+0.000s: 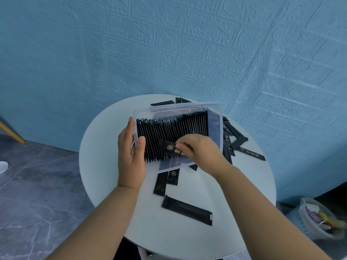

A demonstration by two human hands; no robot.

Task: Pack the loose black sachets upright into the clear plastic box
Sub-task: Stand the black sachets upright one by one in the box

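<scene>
my left hand (131, 156) grips the left end of the clear box (178, 107). my right hand (201, 151) pinches a sachet (169, 147) crosswise over the packed row (174, 128).

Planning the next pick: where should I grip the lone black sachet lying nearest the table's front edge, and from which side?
Pinch the lone sachet at its right end, near the white-printed seal, coming from above on the right. It lies flat on the table with nothing touching it, and an end grip probably lets it hang ready to slot upright.
</scene>
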